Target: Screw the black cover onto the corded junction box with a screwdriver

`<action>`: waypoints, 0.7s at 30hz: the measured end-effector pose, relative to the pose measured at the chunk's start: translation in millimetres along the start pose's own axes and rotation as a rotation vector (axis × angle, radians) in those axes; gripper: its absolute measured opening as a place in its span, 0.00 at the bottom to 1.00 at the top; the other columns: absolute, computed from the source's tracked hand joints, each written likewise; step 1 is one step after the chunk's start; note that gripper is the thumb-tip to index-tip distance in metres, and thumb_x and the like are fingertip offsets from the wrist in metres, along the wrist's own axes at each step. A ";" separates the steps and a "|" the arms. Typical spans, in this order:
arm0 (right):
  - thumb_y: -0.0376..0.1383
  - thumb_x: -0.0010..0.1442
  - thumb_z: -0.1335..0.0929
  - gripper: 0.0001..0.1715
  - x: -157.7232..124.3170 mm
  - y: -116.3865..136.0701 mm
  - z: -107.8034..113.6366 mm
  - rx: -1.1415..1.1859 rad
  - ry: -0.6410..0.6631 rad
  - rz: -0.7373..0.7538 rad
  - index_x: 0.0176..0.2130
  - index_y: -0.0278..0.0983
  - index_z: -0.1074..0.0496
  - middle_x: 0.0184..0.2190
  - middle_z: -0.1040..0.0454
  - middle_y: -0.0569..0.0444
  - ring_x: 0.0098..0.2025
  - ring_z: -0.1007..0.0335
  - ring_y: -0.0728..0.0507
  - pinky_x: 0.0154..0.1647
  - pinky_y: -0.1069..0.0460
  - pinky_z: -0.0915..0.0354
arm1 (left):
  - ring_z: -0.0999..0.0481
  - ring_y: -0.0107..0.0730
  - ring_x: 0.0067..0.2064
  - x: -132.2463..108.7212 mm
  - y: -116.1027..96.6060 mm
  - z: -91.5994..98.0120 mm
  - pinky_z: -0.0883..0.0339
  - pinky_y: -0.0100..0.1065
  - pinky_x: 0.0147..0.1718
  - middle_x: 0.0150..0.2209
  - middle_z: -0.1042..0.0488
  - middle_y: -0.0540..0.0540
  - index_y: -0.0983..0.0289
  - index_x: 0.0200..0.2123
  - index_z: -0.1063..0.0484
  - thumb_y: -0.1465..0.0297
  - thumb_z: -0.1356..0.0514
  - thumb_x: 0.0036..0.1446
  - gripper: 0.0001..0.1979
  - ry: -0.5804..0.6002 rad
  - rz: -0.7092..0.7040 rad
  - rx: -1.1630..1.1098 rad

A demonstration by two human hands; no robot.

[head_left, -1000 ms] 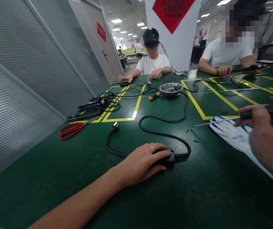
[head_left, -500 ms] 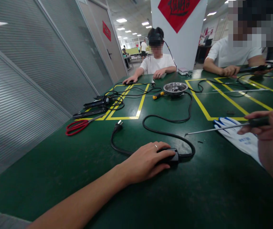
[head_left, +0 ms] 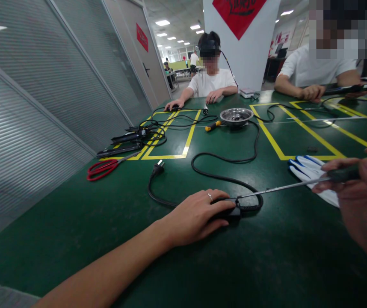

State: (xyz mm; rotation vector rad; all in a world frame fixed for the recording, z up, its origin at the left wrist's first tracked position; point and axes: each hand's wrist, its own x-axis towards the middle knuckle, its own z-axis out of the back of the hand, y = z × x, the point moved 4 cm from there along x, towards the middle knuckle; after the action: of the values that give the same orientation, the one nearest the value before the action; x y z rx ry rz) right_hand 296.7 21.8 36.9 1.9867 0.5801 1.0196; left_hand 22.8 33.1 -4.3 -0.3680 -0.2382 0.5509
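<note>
Now the black cord box [head_left: 234, 213], seemingly not yet opened, is clasped by the left hand [head_left: 199, 218]. Its corner is reached by the screwdriver [head_left: 286, 187] gripped in the right hand [head_left: 363, 203].

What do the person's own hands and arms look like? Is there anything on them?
The left hand wears a thin, silvery ring and no glove; no sleeve shows on its forearm. The right hand is ungloved too, partly cut off by the picture's edge.

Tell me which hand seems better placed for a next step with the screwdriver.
The right hand, probably: it holds the screwdriver, its tip at the end of the black box. The left hand lies over that box, apparently steadying it.
</note>
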 end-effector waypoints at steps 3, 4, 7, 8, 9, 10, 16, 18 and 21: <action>0.32 0.50 0.30 0.14 -1.0 0.8 -0.2 -0.022 0.004 0.004 0.40 0.39 0.28 0.29 0.28 0.51 0.31 0.28 0.40 0.18 0.46 0.30 | 0.32 0.43 0.53 -0.1 -0.1 0.2 0.36 0.45 0.50 0.56 0.35 0.60 0.58 0.57 0.39 0.68 0.44 0.62 0.20 -0.011 -0.004 -0.004; 0.32 0.50 0.30 0.14 -1.3 1.2 -0.4 -0.026 0.007 0.005 0.40 0.39 0.28 0.30 0.28 0.51 0.31 0.28 0.41 0.19 0.46 0.30 | 0.32 0.43 0.53 -0.2 -0.1 0.3 0.36 0.45 0.50 0.56 0.35 0.60 0.58 0.57 0.39 0.67 0.44 0.62 0.20 -0.016 -0.005 -0.005; 0.32 0.50 0.30 0.13 -1.4 2.7 -0.3 -0.021 0.000 0.018 0.38 0.40 0.27 0.29 0.28 0.52 0.30 0.28 0.42 0.19 0.47 0.30 | 0.32 0.43 0.54 -0.2 0.2 0.3 0.36 0.44 0.50 0.56 0.35 0.59 0.58 0.57 0.39 0.67 0.44 0.62 0.20 -0.019 -0.002 -0.008; 0.32 0.50 0.30 0.12 -1.1 3.0 -0.2 -0.016 -0.002 0.025 0.38 0.40 0.27 0.29 0.29 0.53 0.30 0.28 0.42 0.19 0.47 0.30 | 0.32 0.43 0.54 -0.2 0.4 0.2 0.36 0.44 0.51 0.56 0.35 0.59 0.58 0.57 0.39 0.68 0.44 0.62 0.20 -0.017 0.001 -0.009; 0.32 0.50 0.30 0.12 -0.7 2.8 0.0 -0.012 -0.003 0.027 0.38 0.40 0.27 0.28 0.29 0.53 0.29 0.28 0.42 0.19 0.47 0.30 | 0.32 0.43 0.54 -0.1 0.5 0.0 0.36 0.44 0.51 0.56 0.36 0.59 0.58 0.57 0.39 0.67 0.44 0.62 0.20 -0.014 0.003 -0.009; 0.32 0.50 0.30 0.12 -0.3 2.4 0.2 -0.009 -0.005 0.026 0.38 0.39 0.27 0.28 0.29 0.53 0.29 0.28 0.42 0.18 0.47 0.31 | 0.33 0.43 0.54 -0.1 0.6 -0.1 0.36 0.44 0.51 0.56 0.36 0.59 0.58 0.57 0.39 0.67 0.44 0.62 0.20 -0.009 0.006 -0.008; 0.32 0.51 0.30 0.13 0.0 2.0 -0.8 -0.011 0.022 -0.002 0.40 0.39 0.28 0.28 0.28 0.52 0.29 0.28 0.41 0.17 0.47 0.31 | 0.34 0.42 0.54 0.2 1.0 -0.8 0.37 0.44 0.52 0.57 0.37 0.58 0.58 0.58 0.40 0.67 0.44 0.63 0.21 0.019 0.021 0.007; 0.32 0.51 0.30 0.14 -0.6 3.4 -0.9 -0.019 0.027 -0.010 0.41 0.39 0.28 0.29 0.28 0.51 0.30 0.28 0.41 0.17 0.47 0.31 | 0.34 0.42 0.54 0.4 1.0 -0.7 0.37 0.44 0.52 0.57 0.37 0.58 0.58 0.58 0.40 0.67 0.44 0.62 0.21 0.017 0.022 0.003; 0.32 0.51 0.30 0.14 -1.5 3.5 -0.4 -0.022 0.021 -0.031 0.41 0.39 0.28 0.30 0.27 0.51 0.31 0.28 0.40 0.17 0.46 0.30 | 0.34 0.43 0.55 0.2 0.6 -0.4 0.37 0.44 0.52 0.58 0.37 0.58 0.58 0.58 0.40 0.67 0.44 0.62 0.21 0.011 0.022 -0.004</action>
State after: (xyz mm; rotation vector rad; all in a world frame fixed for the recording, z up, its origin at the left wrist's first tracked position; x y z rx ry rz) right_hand 295.7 19.0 39.2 1.9446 0.6071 1.0242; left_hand 22.9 33.6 -4.9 -0.3781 -0.2255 0.5699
